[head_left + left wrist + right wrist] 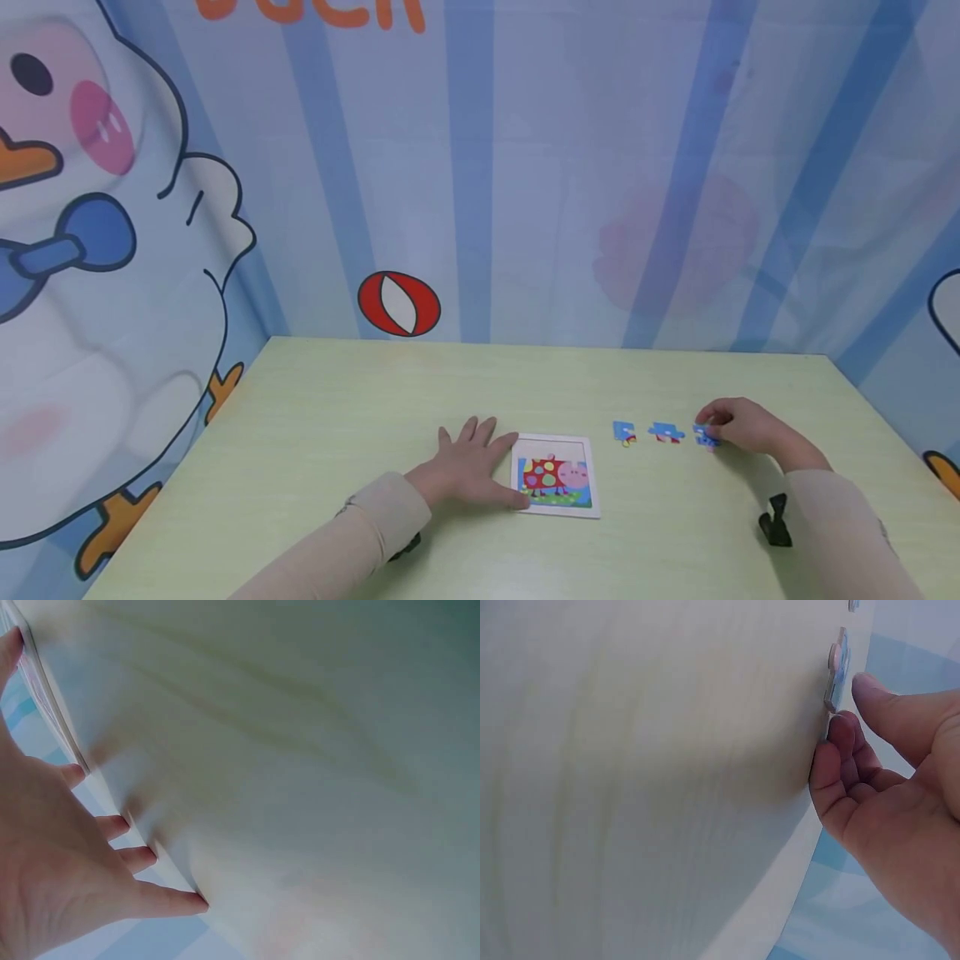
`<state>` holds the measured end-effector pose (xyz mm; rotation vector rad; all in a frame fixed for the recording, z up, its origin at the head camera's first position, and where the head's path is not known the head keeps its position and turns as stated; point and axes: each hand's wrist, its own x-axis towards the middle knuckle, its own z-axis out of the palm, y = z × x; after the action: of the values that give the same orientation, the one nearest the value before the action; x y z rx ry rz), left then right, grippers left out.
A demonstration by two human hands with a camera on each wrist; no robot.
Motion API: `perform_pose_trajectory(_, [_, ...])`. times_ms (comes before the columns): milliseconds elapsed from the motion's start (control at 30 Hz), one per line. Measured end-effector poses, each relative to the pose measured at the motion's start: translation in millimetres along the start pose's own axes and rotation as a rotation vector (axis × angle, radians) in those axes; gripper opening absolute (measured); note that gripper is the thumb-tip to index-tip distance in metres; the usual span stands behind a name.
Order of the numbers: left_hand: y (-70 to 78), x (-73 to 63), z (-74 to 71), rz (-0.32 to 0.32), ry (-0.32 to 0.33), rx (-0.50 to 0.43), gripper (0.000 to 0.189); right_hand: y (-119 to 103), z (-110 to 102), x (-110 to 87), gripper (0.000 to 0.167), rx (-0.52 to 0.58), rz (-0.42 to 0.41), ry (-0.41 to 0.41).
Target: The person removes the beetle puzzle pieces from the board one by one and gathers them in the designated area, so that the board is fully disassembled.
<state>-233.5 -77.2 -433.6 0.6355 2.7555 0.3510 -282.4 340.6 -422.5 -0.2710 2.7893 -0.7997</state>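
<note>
Pale green table [315, 433] stands against a blue cartoon backdrop [525, 167]. On it the left hand [468, 471] lies flat with fingers spread, its thumb against the left edge of a white-framed puzzle board [556, 476]. To the right sit three loose blue puzzle pieces in a row; the right hand [738, 427] curls its fingertips onto the rightmost piece [705, 437], beside the middle piece [665, 432] and the far-left piece [624, 432]
</note>
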Motion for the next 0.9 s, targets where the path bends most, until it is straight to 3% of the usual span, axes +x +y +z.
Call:
perform_pose_trajectory(200, [0.3, 0.7, 0.7, -0.002, 0.004, 0.001, 0.094, -1, -4, -0.6, 0.025, 0.01, 0.008, 0.026])
perform_pose_trajectory(333, [0.0, 0.8, 1.0, -0.002, 0.003, 0.0, 0.094, -11, -8, -3.2, 0.027, 0.029, -0.034, 0.042])
perform_pose_trajectory(567, [-0.1, 0.3, 0.8, -0.01, 0.001, 0.003, 0.094, -43, -11, -5.7, 0.03, 0.032, -0.162, 0.064])
perform_pose_trajectory(900, [0.3, 0.6, 1.4, -0.007, -0.001, 0.0, 0.093, -91, 4, -3.0, 0.031, 0.079, -0.285, 0.022])
